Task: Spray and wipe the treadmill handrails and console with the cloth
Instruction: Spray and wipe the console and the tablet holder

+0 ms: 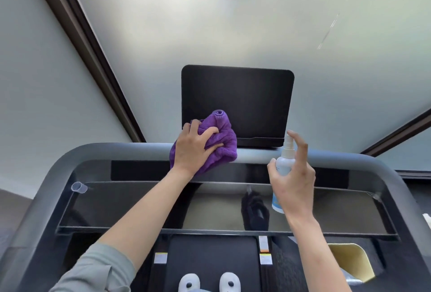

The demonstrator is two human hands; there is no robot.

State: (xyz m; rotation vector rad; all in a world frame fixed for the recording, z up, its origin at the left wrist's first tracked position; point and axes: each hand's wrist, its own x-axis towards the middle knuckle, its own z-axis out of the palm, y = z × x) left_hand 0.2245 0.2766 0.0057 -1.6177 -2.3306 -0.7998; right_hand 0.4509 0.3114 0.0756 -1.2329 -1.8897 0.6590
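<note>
Left hand (194,149) clutches cloth (219,137), hiding screen corner | right hand (295,182) grips bottle (285,163)

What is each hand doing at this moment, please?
Left hand: closed on the purple cloth, pressing it on the front handrail.
Right hand: closed around the spray bottle, index finger raised over the nozzle.

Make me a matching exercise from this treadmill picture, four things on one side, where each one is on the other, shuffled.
Things:
1. purple cloth
2. spray bottle
3. dark screen
4. small clear cup

Places:
A. standing above the front handrail
B. in the right hand
C. far left of the glossy console shelf
D. under the left hand, on the handrail

Pairs: 1-D, 2-B, 3-A, 4-C
</note>
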